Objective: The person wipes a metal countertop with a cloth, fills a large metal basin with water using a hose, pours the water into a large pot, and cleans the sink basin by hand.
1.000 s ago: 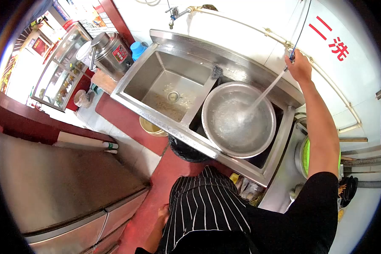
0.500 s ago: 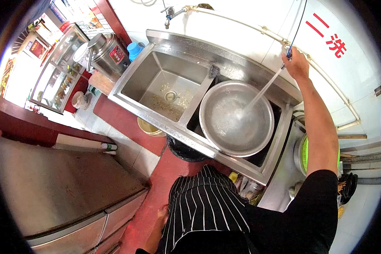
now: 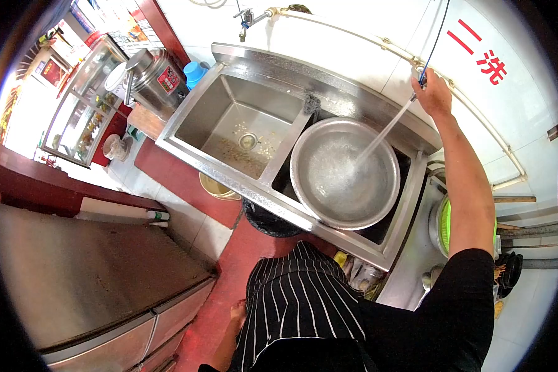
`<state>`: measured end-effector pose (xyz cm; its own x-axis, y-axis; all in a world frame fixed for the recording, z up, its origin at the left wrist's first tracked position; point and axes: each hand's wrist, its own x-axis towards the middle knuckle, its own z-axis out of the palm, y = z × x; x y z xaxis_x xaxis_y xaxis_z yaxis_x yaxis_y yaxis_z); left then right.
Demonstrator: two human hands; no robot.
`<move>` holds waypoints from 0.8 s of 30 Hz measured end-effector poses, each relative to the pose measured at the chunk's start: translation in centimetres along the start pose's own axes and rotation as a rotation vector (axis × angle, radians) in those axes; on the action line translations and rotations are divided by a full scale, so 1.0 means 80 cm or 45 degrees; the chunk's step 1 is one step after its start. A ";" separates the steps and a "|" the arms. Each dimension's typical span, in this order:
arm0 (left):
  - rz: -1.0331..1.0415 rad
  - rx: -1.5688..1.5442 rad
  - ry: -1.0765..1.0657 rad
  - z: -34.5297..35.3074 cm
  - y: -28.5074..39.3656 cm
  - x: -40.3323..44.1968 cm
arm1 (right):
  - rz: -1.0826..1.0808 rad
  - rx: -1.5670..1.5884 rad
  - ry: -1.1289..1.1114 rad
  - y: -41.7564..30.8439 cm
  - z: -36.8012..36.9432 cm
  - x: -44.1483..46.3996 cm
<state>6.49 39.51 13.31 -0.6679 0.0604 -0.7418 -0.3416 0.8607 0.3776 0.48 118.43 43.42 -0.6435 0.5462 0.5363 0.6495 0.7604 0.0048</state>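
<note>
My right hand (image 3: pixel 434 95) is closed around a wall tap with a blue handle (image 3: pixel 422 77), above the right basin. A stream of water (image 3: pixel 384 133) runs slantwise from it into a large round metal bowl (image 3: pixel 304 186). The bowl sits over the right basin, with shallow, rippling water inside. My left hand (image 3: pixel 237 312) hangs low beside the black striped apron (image 3: pixel 297 291); the apron partly hides it, and its fingers are too small to read.
The left sink basin (image 3: pixel 198 118) has pale food scraps around its drain. A second tap (image 3: pixel 244 25) sticks out above it. A steel scrubber (image 3: pixel 312 103) lies on the divider. To the left are a metal urn (image 3: pixel 161 87) and a steel counter (image 3: pixel 105 260); at right, a green basket (image 3: pixel 445 226).
My right hand stays on the tap and the water keeps running into the bowl. The view has shifted very slightly; nothing else has visibly moved.
</note>
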 end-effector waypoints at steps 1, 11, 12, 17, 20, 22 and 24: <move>0.003 0.002 0.002 0.000 0.000 0.001 | -0.007 -0.004 0.007 0.001 0.001 0.000; -0.012 0.018 0.038 -0.003 0.012 -0.010 | 0.009 -0.031 -0.003 0.005 0.007 0.001; -0.043 -0.027 0.037 -0.003 0.013 -0.011 | 0.007 -0.029 -0.003 0.004 0.006 0.002; -0.069 -0.076 0.027 -0.013 0.032 -0.025 | 0.019 0.043 0.009 0.001 0.002 0.001; -0.064 -0.076 0.016 -0.010 0.025 -0.021 | -0.036 0.047 0.072 0.004 0.006 0.000; -0.062 -0.072 0.012 -0.007 0.018 -0.015 | -0.002 0.031 0.021 0.005 0.007 0.001; -0.057 -0.066 0.001 -0.005 0.011 -0.010 | 0.033 0.016 -0.029 0.006 0.009 0.002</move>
<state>6.43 40.04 14.45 -0.6515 0.0224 -0.7583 -0.4046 0.8353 0.3723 0.41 119.16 42.89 -0.6358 0.5733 0.5168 0.6608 0.7503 -0.0195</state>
